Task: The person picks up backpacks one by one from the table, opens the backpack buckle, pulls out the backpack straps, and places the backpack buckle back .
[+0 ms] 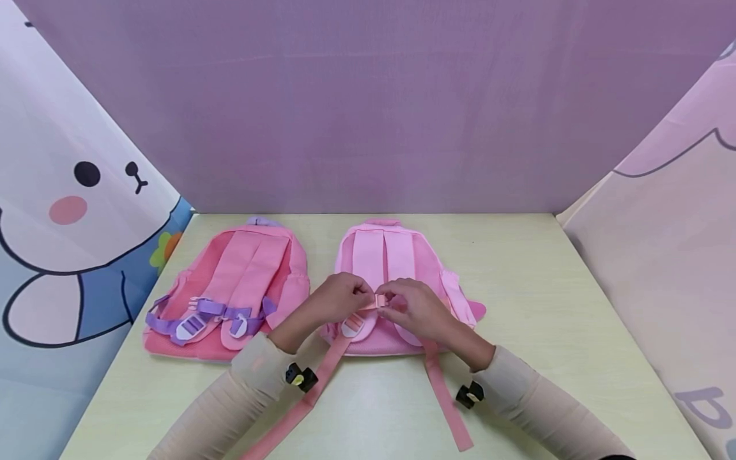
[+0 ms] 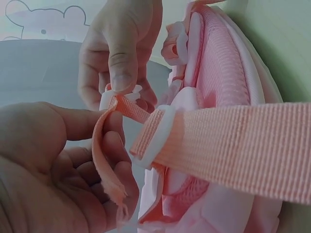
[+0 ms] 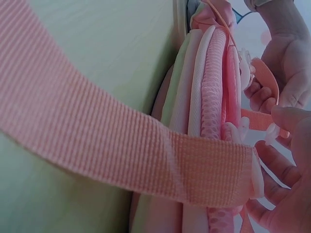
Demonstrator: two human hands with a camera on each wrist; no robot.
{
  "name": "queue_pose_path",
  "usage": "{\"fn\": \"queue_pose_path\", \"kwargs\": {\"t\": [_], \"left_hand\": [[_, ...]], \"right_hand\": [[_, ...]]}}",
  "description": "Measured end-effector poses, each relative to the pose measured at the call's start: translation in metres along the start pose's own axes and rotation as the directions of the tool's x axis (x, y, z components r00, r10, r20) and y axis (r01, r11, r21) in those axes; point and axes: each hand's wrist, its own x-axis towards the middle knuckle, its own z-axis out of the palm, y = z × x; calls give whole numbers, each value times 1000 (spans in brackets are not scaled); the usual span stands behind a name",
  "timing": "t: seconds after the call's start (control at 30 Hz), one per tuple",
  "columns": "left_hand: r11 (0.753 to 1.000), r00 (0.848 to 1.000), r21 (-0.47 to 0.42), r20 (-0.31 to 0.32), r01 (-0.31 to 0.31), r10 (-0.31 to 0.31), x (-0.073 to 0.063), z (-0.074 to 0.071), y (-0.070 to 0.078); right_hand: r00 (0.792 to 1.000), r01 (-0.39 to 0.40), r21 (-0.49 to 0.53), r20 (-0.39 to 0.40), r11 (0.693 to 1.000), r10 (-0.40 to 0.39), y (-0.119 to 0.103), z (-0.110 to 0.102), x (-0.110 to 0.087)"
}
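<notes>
A light pink backpack [image 1: 399,249] lies with its shoulder straps up, both hands over its lower middle. My left hand [image 1: 343,297] pinches a thin peach webbing strap [image 2: 100,160] between thumb and fingers, close to a small pale plastic buckle [image 1: 380,300]. From the other side, my right hand [image 1: 416,306] grips that buckle, thumb on top in the left wrist view. The frayed strap end dangles beside the left fingers. A white strap adjuster [image 2: 160,136] sits nearer the left camera, with wide peach webbing through it.
Left of it lies a deeper pink backpack [image 1: 259,255] with purple straps and white adjusters. Two loose peach straps [image 1: 448,402] trail toward the near edge of the pale table [image 1: 529,275]. A purple wall [image 1: 368,108] stands behind, with printed cloth panels at both sides.
</notes>
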Motion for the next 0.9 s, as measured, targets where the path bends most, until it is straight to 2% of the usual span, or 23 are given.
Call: {"fn": "queue_pose_path", "kwargs": {"t": [0.37, 0.9], "left_hand": [[999, 999, -33, 46, 5, -4, -3, -3, -3], [1000, 999, -11, 34, 3, -3, -5, -3, -6]], "right_hand": [[1000, -18, 5, 16, 1000, 18, 0, -1, -1], [999, -43, 22, 33, 999, 42, 0, 0, -3]]}}
